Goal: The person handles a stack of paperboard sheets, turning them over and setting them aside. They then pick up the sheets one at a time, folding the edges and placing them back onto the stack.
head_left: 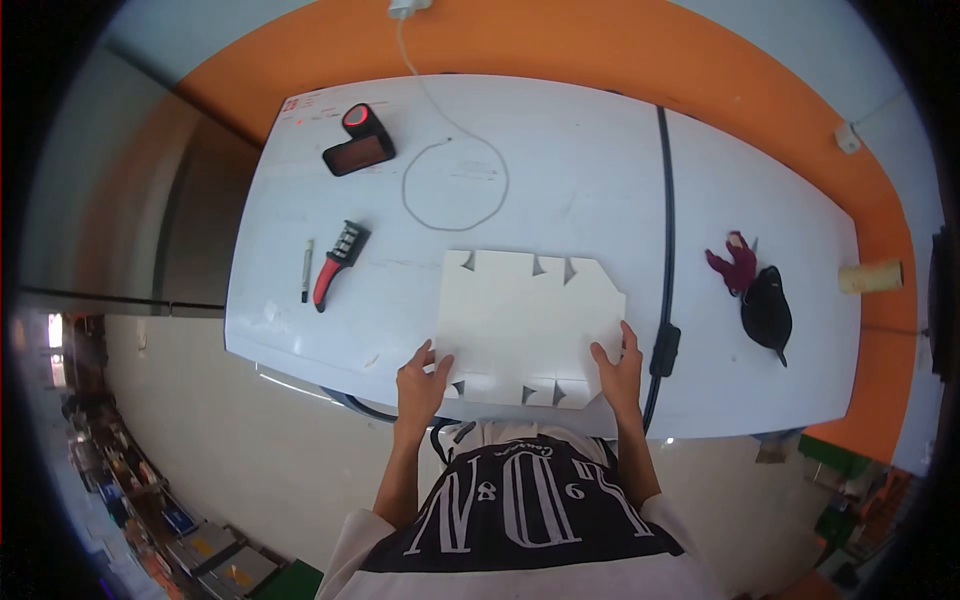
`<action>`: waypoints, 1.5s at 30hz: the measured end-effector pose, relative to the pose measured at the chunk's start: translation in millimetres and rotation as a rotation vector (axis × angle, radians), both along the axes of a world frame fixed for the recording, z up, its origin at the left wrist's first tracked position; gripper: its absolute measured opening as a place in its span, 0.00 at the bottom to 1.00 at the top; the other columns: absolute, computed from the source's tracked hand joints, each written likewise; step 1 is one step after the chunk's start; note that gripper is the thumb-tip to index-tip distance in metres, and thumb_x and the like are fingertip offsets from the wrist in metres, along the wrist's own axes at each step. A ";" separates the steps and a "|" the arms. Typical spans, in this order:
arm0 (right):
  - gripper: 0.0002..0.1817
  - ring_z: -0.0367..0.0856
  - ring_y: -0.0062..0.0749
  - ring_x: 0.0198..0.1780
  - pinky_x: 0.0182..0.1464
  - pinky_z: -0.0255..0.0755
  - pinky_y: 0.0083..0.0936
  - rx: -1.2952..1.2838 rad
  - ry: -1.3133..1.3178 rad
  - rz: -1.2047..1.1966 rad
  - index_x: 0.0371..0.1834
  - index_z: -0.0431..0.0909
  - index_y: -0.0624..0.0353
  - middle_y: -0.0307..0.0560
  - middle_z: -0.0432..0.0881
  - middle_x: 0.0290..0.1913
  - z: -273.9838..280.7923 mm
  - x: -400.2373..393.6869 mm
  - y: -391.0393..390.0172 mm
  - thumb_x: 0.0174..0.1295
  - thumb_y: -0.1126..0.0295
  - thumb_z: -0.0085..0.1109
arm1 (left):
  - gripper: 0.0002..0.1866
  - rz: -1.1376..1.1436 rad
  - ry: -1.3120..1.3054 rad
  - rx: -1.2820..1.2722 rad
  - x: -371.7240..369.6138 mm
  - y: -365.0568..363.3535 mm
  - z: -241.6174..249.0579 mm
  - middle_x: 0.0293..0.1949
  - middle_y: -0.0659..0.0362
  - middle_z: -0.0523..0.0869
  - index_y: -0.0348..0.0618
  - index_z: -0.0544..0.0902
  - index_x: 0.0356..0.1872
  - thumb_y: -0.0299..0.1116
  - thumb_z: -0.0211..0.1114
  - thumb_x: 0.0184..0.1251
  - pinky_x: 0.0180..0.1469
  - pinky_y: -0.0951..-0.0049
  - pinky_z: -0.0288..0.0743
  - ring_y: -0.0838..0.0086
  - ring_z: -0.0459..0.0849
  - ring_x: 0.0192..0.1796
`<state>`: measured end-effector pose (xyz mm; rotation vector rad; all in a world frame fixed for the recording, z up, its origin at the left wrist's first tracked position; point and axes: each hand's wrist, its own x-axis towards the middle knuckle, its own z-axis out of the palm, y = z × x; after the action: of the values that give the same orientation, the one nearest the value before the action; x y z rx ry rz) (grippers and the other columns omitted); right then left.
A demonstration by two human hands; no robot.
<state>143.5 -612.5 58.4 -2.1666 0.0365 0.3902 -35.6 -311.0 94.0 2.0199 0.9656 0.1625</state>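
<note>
Card: flat white die-cut card (528, 325) lies on the white table (600, 180), at its near edge, between both hands.
Left hand (420, 380): fingers spread, resting on the card's near left corner.
Right hand (618, 368): fingers apart, pressing the near right edge; thumb on top.
Left of card: red-handled tool (338, 264), pen (307, 270), black device (358, 140).
Right of card: black cable (668, 230), dark cap (767, 310).
Writing: large letters on the person's shirt (530, 500), not clearly readable; table's corner print too small to read.
</note>
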 end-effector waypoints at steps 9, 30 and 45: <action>0.38 0.71 0.56 0.75 0.77 0.64 0.47 0.089 -0.034 0.043 0.78 0.68 0.61 0.62 0.71 0.74 14.4 1.5 4.4 0.67 0.64 0.73 | 0.28 0.004 0.001 0.026 -5.0 4.3 -13.3 0.51 0.36 0.91 0.32 0.84 0.64 0.41 0.75 0.70 0.49 0.57 0.88 0.44 0.93 0.49; 0.26 0.82 0.38 0.58 0.61 0.75 0.32 0.356 0.090 -0.249 0.66 0.76 0.69 0.51 0.83 0.58 22.8 6.4 11.5 0.64 0.74 0.68 | 0.29 0.031 0.008 -0.431 -5.0 41.6 -31.5 0.57 0.47 0.87 0.28 0.76 0.69 0.31 0.69 0.70 0.61 0.64 0.79 0.62 0.86 0.58; 0.21 0.77 0.36 0.61 0.68 0.69 0.36 0.636 -0.576 -0.077 0.62 0.67 0.64 0.53 0.79 0.56 29.7 -16.4 17.2 0.67 0.85 0.57 | 0.20 0.050 -0.468 -0.138 19.0 19.4 -5.8 0.59 0.44 0.87 0.33 0.79 0.62 0.24 0.70 0.73 0.70 0.61 0.75 0.57 0.85 0.64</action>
<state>127.1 -595.3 88.1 -1.5664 -0.2878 -0.2545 -16.6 -291.6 88.2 1.7229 0.7059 0.5532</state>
